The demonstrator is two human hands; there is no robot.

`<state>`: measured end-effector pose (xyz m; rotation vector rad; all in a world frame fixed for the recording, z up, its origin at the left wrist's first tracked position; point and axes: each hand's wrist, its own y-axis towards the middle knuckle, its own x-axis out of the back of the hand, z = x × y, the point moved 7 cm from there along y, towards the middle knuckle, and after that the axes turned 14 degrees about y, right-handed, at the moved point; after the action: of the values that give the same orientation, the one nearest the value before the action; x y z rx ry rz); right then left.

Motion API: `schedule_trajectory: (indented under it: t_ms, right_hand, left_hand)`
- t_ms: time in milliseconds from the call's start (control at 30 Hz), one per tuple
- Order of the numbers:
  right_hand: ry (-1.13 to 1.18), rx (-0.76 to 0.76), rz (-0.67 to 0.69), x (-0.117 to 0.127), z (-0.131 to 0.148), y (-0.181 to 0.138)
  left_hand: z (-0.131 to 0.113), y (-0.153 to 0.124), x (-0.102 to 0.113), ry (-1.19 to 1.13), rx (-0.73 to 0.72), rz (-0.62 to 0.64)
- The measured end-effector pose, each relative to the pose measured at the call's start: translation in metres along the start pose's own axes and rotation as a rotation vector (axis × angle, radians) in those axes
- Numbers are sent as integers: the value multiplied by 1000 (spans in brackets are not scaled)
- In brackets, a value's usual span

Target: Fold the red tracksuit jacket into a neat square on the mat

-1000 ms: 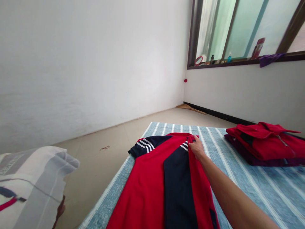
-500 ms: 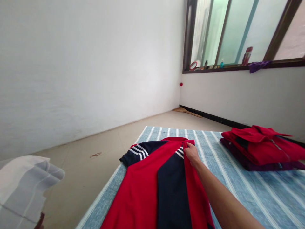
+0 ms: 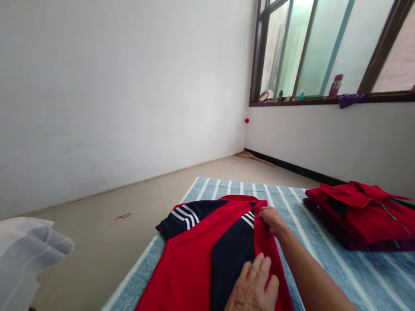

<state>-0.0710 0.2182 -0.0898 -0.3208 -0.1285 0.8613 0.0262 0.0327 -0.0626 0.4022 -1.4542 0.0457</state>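
Observation:
A red and navy track jacket [image 3: 191, 255] with white stripes at the shoulders lies spread on the blue and white striped bed sheet [image 3: 282, 203]. My right hand [image 3: 272, 219] pinches the jacket's right edge just below the collar, fingers closed on the red cloth. Lower down, my left hand [image 3: 253, 285] rests palm down over the navy panel, near the same edge. Its fingers are stretched out and grip nothing. The jacket's lower part runs out of the picture.
Folded red and dark purple clothes [image 3: 366, 216] are stacked on the right of the bed. Thin whitish cloth [image 3: 29, 250] shows at lower left. A loop of cord [image 3: 123, 216] lies on the floor. The windowsill holds a bottle [image 3: 336, 86] and purple cloth [image 3: 350, 100].
My left hand has come in from below onto the jacket. My right hand keeps hold near the collar. The view has tilted slightly upward.

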Motion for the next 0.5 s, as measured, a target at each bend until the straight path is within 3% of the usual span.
schedule_trajectory:
  t_ms: [167, 333, 500]
  right_hand:
    - [-31, -12, 52, 4, 2, -2]
    - [-138, 26, 69, 10, 9, -1]
    - [-225, 180, -65, 37, 32, 12]
  left_hand:
    - [-1, -4, -29, 139, -87, -60]
    - [-2, -7, -31, 104, -84, -55]
    - [-4, -2, -23, -20, -59, 37]
